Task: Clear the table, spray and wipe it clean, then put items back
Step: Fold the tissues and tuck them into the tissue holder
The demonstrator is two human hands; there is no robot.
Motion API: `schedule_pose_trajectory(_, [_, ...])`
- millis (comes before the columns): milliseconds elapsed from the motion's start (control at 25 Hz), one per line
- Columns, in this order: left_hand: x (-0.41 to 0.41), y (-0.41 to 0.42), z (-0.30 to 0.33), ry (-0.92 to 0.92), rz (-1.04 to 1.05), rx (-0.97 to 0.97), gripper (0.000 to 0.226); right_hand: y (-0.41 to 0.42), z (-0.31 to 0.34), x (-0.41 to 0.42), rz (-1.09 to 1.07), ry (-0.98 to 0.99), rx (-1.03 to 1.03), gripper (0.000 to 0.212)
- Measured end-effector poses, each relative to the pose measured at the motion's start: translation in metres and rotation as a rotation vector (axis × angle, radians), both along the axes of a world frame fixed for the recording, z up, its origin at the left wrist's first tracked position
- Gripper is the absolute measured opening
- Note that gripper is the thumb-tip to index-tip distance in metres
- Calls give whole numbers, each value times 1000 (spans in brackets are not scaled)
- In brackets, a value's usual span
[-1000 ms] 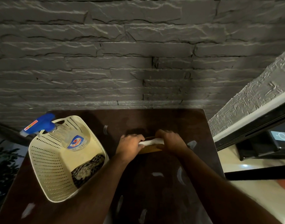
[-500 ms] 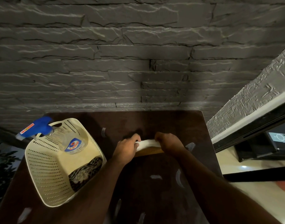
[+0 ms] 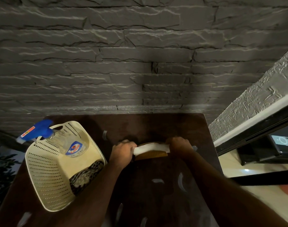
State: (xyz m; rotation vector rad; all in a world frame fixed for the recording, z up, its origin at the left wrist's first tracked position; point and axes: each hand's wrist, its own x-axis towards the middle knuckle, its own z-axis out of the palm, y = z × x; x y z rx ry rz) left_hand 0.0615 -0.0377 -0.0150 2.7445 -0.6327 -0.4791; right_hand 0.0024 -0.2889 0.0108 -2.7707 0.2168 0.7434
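Presently: both hands, left [image 3: 123,150] and right [image 3: 179,145], fingers pinching holder [image 3: 150,151] ends; best lifted level off desk [image 3: 156,125].

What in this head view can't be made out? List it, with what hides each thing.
- Brown object under the white tissue: kind unclear, covered by tissue and both hands, left hand and right hand.
- Patterned cloth in the cream basket: partly hidden by the basket wall and left forearm.
- Spray bottle: small label print unreadable.
- Table near edge: cut off by the frame.
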Motion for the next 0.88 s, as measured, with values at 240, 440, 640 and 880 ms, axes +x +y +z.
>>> schedule_pose_trajectory(240, [-9, -5, 17, -234, -53, -56, 39, 7, 16, 2, 50, -327, -30, 31])
schedule_pose_trajectory(440, [-14, -15, 24, -177, -251, 101, 40, 24, 11, 1, 221, -168, -30, 43])
schedule_pose_trajectory(640, [-11, -17, 26, -160, -258, 168, 29, 25, 6, 1, 200, -130, -39, 31])
schedule_pose_trajectory(880, [-9, -15, 23, -120, -158, 149, 34, 12, 4, 1, 144, -210, -95, 29])
